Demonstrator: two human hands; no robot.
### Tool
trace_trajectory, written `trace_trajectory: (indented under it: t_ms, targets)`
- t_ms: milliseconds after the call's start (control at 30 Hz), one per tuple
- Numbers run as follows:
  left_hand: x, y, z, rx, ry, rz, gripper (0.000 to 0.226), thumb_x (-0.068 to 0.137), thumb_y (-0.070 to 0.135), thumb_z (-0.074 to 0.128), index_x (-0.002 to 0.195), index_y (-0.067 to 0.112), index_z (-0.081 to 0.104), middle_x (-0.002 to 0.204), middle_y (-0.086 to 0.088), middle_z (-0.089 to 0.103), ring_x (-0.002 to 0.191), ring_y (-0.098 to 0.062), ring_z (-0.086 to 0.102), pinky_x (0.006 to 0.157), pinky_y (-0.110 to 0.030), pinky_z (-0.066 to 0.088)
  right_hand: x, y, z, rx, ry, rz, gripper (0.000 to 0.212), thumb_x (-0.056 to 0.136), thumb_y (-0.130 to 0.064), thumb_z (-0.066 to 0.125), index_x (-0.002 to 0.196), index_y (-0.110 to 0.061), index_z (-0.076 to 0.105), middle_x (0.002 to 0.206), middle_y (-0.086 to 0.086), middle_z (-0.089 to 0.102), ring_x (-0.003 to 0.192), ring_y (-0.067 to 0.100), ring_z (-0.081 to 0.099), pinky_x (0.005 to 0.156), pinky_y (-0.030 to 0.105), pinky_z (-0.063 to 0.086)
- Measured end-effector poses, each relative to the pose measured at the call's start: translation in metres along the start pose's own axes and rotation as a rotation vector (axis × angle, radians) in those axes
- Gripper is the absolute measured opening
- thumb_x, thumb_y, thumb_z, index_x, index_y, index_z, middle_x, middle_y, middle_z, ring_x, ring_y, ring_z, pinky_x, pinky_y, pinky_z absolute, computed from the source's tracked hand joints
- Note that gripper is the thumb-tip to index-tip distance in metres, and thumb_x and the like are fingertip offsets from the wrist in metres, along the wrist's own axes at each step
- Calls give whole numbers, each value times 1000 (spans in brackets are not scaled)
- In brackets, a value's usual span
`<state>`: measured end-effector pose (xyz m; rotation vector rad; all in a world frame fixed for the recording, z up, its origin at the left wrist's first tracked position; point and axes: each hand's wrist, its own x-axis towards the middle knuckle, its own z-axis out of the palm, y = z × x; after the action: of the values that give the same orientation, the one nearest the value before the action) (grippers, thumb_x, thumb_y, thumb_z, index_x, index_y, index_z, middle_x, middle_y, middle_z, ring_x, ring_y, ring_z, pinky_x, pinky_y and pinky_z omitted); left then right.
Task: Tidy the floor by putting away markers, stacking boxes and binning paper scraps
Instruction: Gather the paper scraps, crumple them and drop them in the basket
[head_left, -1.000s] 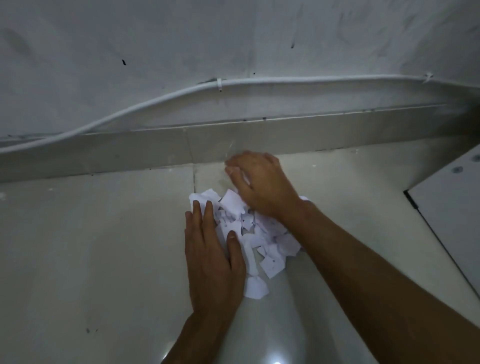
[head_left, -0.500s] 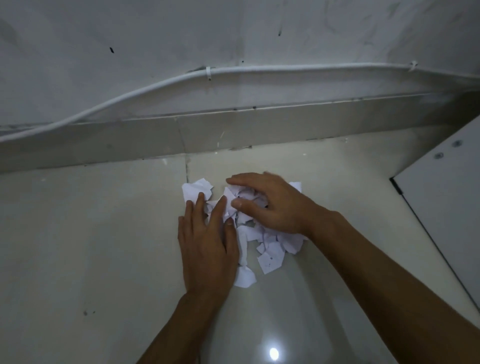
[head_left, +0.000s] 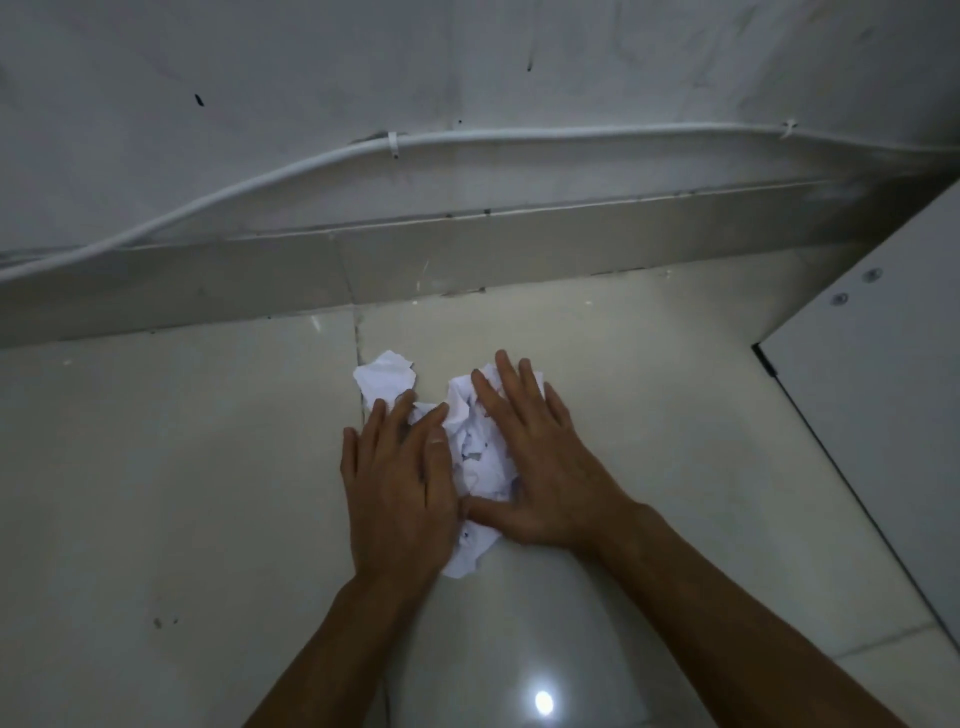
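The paper-binning step seems to be in hand: a small heap of white paper scraps (head_left: 475, 447) lies on the tiled floor (head_left: 182, 467), near its far edge by the wall skirting (head_left: 208, 291), pressed between two flat hands. The left hand (head_left: 397, 488) and right hand (head_left: 545, 467) have straight, spread fingers and grip nothing, touching the heap from either side. Next, probably, the fingers must curl under it to lift, also catching one crumpled scrap (head_left: 387, 378) just beyond the left fingertips.
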<state>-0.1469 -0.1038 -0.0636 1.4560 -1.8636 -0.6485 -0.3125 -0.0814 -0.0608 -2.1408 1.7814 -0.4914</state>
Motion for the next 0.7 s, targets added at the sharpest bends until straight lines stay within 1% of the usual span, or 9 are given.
trace_trajectory:
  t_ms: [100,133,200,300,400,467,533,600,700]
  targets:
    - [-1,2,-2,-12,-9,36,54,96,39,30,123,10,67,137,-12,59,136,-28,47,121,-51,17,6,-3,5,-36,-13,-92,107,77,-76,54,156,-26,1,165,4,-10,152,21,-16,123,45,-7]
    - [-1,2,-3,-28,-13,39,54,95,39,31,121,9,67,134,-12,62,132,-28,50,120,-51,19,8,-6,8,-46,4,-120,108,76,-75,56,156,-23,5,166,6,-3,153,22,-11,123,45,-5]
    - [1,4,-4,-91,-14,-5,52,96,39,34,116,6,69,123,-10,68,120,-26,60,118,-47,26,11,-12,14,-23,65,-159,104,75,-67,65,154,-14,25,162,14,22,152,32,14,123,51,8]
    - [2,7,-6,-130,22,-64,39,95,31,41,100,3,67,100,-8,69,95,-24,62,100,-36,42,14,-18,21,37,220,-192,77,75,-52,73,135,-8,52,137,18,57,129,37,52,112,53,34]
    - [1,10,-7,-142,40,-92,27,93,27,47,94,4,60,93,-8,62,85,-24,59,84,-39,47,16,-27,24,26,284,-132,47,72,-27,79,112,-7,64,111,14,67,102,34,64,89,46,50]
    - [1,11,-8,-154,42,-96,29,94,31,44,101,7,58,98,-6,62,88,-24,61,85,-46,50,19,-35,25,-96,321,-99,30,73,-20,73,100,-11,65,97,7,66,91,29,61,72,37,46]
    - [0,11,-8,-142,26,-91,41,94,39,37,113,10,58,106,-5,65,95,-23,62,91,-46,48,19,-40,26,-152,368,-96,15,78,-16,68,92,-12,63,90,5,63,85,28,58,61,35,46]
    - [-2,10,-9,-93,10,-48,49,91,42,32,120,14,59,110,-1,67,97,-21,60,95,-40,42,16,-42,25,-181,396,-70,13,80,-14,71,92,-12,65,87,4,64,81,26,59,50,32,46]
    - [-7,10,-10,-50,-7,-19,42,95,35,33,118,17,63,109,2,69,95,-21,59,89,-34,38,12,-46,25,-187,420,-39,16,77,-11,77,89,-13,67,80,1,63,69,22,58,45,24,32]
